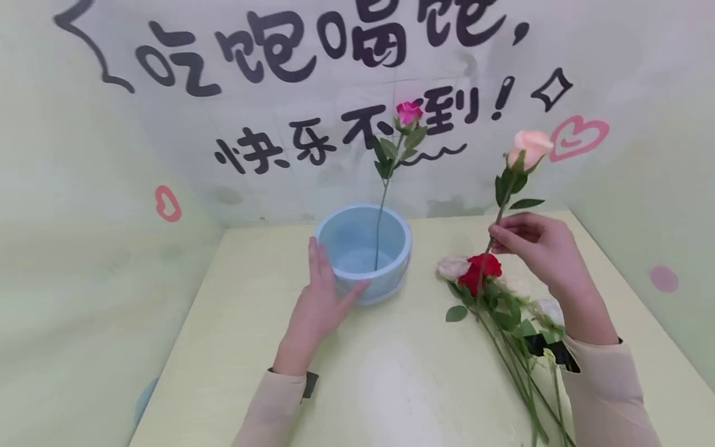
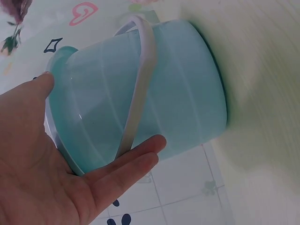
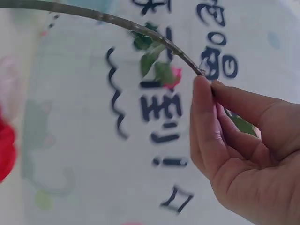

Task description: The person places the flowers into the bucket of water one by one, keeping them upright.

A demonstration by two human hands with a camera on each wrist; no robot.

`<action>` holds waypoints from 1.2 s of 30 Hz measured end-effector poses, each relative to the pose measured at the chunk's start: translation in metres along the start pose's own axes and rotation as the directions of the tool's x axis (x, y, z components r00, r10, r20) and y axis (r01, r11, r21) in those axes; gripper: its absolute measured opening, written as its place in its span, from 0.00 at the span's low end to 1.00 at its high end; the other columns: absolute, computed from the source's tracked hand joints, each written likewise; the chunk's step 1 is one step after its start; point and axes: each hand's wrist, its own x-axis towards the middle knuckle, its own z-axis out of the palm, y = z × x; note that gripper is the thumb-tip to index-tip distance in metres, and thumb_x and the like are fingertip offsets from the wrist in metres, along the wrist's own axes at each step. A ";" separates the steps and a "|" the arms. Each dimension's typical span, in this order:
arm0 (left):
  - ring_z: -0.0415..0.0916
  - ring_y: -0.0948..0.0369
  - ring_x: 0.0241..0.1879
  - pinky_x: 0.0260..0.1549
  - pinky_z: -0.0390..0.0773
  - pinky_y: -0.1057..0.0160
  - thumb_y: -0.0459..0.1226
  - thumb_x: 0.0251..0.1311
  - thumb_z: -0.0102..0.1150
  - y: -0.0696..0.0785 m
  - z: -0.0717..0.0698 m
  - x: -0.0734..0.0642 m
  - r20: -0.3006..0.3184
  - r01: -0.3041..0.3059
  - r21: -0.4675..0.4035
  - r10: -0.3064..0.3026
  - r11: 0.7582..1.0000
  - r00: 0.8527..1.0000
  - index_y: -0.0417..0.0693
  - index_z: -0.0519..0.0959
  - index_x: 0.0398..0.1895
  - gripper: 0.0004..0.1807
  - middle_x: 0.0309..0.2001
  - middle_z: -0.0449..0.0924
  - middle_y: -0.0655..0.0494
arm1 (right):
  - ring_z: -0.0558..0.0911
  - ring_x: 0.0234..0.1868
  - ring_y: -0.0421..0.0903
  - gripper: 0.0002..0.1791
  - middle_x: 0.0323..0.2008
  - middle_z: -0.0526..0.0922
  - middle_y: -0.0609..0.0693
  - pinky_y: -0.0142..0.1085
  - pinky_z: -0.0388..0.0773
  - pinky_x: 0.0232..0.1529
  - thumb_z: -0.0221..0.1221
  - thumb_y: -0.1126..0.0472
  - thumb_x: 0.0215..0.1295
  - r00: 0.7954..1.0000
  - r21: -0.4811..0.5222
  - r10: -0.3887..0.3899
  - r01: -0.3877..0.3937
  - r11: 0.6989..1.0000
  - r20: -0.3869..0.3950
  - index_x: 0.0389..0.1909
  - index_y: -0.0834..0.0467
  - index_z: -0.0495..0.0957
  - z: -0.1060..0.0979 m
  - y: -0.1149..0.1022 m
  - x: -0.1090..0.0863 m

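Observation:
A light blue bucket (image 1: 365, 288) with a pale handle (image 2: 140, 89) stands upright on the table. My left hand (image 1: 315, 304) rests against its near left side, fingers fairly straight and thumb by the rim. Inside the bucket, one magenta rose (image 1: 409, 113) leans with its bloom high above the rim. Between thumb and fingers, my right hand (image 1: 539, 248) pinches the stem of a pale pink rose (image 1: 529, 148), bloom upward. Its bare stem (image 3: 112, 19) runs out from the fingertips in the right wrist view. Below that hand lies a red rose (image 1: 481, 273) among other flowers.
White roses (image 1: 454, 267) and several green stems (image 1: 516, 366) lie on the right of the pale yellow table (image 1: 223, 347). Behind the bucket rises a white wall (image 1: 268, 198) with black lettering. Side walls stand at left and right.

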 end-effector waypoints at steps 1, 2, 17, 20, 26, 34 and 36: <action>0.84 0.47 0.29 0.27 0.82 0.55 0.76 0.64 0.50 -0.001 0.000 -0.001 0.001 0.002 -0.004 -0.002 1.000 1.000 0.51 0.21 0.85 0.69 0.79 0.52 0.32 | 0.90 0.36 0.39 0.20 0.37 0.90 0.44 0.23 0.81 0.46 0.65 0.54 0.76 1.000 0.034 -0.023 0.023 0.999 -0.004 0.54 0.68 0.81 0.002 -0.010 0.007; 0.84 0.47 0.30 0.29 0.83 0.54 0.76 0.64 0.50 -0.001 -0.001 -0.002 0.003 0.003 -0.008 -0.002 1.000 1.000 0.51 0.20 0.85 0.69 0.79 0.51 0.33 | 0.90 0.36 0.39 0.19 0.36 0.90 0.42 0.24 0.81 0.46 0.66 0.55 0.75 0.999 0.065 -0.046 0.046 0.997 -0.013 0.53 0.68 0.82 0.005 -0.019 0.014; 0.86 0.39 0.42 0.39 0.87 0.46 0.72 0.67 0.53 0.000 -0.008 -0.012 -0.014 -0.030 0.009 0.030 1.000 0.999 0.40 0.28 0.85 0.67 0.85 0.31 0.40 | 0.91 0.38 0.45 0.16 0.40 0.89 0.53 0.35 0.86 0.46 0.69 0.62 0.71 0.979 0.317 -0.184 0.146 0.937 0.093 0.52 0.70 0.82 0.046 -0.103 0.110; 0.86 0.39 0.42 0.39 0.87 0.46 0.72 0.67 0.52 0.001 -0.010 -0.010 -0.016 -0.034 0.012 0.035 0.999 0.999 0.41 0.28 0.85 0.67 0.85 0.32 0.40 | 0.91 0.39 0.46 0.16 0.39 0.91 0.53 0.36 0.86 0.47 0.68 0.64 0.71 0.970 0.307 -0.168 0.109 0.945 0.175 0.52 0.71 0.82 0.055 -0.107 0.124; 0.86 0.41 0.38 0.36 0.87 0.49 0.72 0.67 0.53 0.002 -0.011 -0.011 -0.018 -0.030 0.026 0.030 0.999 0.999 0.40 0.29 0.85 0.67 0.85 0.32 0.41 | 0.92 0.39 0.45 0.16 0.38 0.92 0.54 0.37 0.86 0.48 0.68 0.66 0.71 0.945 0.240 -0.079 0.001 0.971 0.318 0.53 0.73 0.82 0.067 -0.104 0.145; 0.86 0.41 0.38 0.36 0.87 0.49 0.71 0.68 0.54 0.003 -0.011 -0.011 -0.023 -0.048 0.045 0.049 0.998 0.999 0.38 0.31 0.86 0.66 0.86 0.27 0.43 | 0.92 0.41 0.48 0.14 0.43 0.91 0.62 0.39 0.86 0.49 0.66 0.70 0.72 0.859 0.135 0.022 -0.106 0.985 0.512 0.53 0.74 0.82 0.083 -0.093 0.163; 0.86 0.40 0.39 0.37 0.87 0.47 0.70 0.68 0.55 0.005 -0.011 -0.012 -0.029 -0.057 0.044 0.058 0.997 0.998 0.38 0.33 0.86 0.65 0.86 0.27 0.43 | 0.92 0.42 0.49 0.14 0.45 0.90 0.64 0.40 0.86 0.49 0.65 0.70 0.72 0.843 0.136 0.034 -0.127 0.983 0.536 0.53 0.75 0.81 0.086 -0.088 0.164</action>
